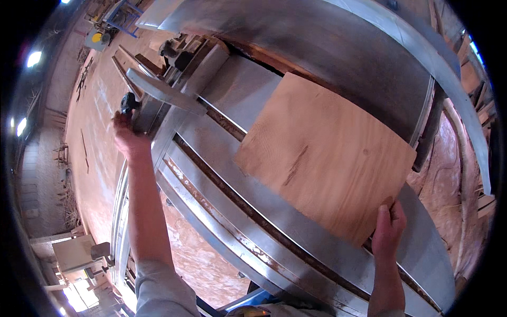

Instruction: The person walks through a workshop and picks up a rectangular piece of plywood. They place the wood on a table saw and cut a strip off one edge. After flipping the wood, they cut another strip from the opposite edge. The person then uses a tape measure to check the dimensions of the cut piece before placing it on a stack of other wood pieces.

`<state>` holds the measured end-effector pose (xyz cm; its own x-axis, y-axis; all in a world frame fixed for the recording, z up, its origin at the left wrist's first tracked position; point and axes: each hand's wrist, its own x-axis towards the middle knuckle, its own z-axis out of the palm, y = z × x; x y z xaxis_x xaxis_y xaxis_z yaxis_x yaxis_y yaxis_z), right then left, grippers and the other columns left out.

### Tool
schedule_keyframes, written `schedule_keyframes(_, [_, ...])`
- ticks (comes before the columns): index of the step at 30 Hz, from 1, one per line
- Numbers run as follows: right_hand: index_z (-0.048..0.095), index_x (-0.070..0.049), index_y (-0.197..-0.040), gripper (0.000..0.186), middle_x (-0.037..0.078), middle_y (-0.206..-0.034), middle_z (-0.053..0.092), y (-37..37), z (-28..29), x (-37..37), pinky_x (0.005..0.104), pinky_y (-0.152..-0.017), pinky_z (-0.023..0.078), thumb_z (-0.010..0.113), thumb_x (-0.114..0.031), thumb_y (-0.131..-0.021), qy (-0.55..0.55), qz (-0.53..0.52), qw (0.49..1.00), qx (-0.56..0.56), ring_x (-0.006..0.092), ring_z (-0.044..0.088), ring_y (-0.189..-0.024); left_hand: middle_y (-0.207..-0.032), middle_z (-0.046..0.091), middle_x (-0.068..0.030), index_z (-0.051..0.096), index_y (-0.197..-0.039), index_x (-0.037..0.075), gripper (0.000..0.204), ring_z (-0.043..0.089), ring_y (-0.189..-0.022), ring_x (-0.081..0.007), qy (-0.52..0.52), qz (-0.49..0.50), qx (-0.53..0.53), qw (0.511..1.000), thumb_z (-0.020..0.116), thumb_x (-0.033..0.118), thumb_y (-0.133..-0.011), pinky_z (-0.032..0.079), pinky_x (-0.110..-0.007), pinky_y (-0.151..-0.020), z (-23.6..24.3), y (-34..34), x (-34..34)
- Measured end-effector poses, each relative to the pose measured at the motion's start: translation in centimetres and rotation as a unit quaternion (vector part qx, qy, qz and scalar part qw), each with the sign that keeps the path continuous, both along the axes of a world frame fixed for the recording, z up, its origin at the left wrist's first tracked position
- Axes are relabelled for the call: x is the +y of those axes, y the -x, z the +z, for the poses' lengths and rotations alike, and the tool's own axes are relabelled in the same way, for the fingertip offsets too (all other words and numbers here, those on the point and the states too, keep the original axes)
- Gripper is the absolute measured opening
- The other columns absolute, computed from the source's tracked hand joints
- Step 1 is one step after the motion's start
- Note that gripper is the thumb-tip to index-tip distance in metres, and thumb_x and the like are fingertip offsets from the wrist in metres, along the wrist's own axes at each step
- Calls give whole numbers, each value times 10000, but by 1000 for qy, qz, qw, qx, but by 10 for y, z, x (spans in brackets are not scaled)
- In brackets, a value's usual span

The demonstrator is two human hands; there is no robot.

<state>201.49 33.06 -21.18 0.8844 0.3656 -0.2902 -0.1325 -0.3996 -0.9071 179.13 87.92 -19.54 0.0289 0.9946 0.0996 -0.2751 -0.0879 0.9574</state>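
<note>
A square wooden board (325, 153) with a dark streak lies on the grey metal machine table (422, 248), which has long slots across it. My right hand (385, 227) grips the board's near right edge, fingers under it and thumb at the edge. At the upper left, my left hand (127, 132) is closed on a black knob (128, 103) beside a metal fence bar (153, 87) that reaches toward the board.
A large grey metal panel (343, 42) and a curved rail (465, 116) run along the far side. Pieces of wood and a yellow item (96, 37) sit at the upper left. The dusty floor (90, 158) shows on the left, and cluttered benches (74, 253) at the lower left.
</note>
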Motion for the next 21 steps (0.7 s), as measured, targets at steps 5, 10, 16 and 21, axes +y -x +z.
schedule_keyframes(5, [527,55,-1124,282,97,-979,604,6,2,3,303,-804,447,494,-131,-914,-23,-25,999,31,133,542,-889,-1117,626,-74,551,-1184,54,327,584,-1019,-201,-84,34,144,985,391,268,-995,420,-347,-964,-2,-2,10])
schedule_keyframes(10, [527,50,-1116,266,85,-973,598,5,0,3,304,-793,447,492,-123,-917,-39,-7,999,-6,123,534,-868,-1109,628,-70,544,-1206,79,332,585,-1011,-207,-29,45,-2,999,386,280,-994,422,-353,-959,2,17,32])
schedule_keyframes(16, [531,47,-1109,269,86,-963,595,5,-4,-5,301,-771,448,497,-144,-923,-28,-8,999,22,113,518,-850,-1050,632,-62,595,-1111,106,319,592,-966,-213,-23,-4,79,997,381,309,-991,452,-376,-896,-4,7,29])
schedule_keyframes(21, [532,45,-1099,283,81,-959,596,6,-2,-3,296,-779,447,515,-178,-926,-38,-11,999,18,120,531,-863,-1122,623,-70,575,-1208,102,364,584,-1032,-198,-36,4,-30,999,387,323,-988,436,-356,-931,-12,54,68])
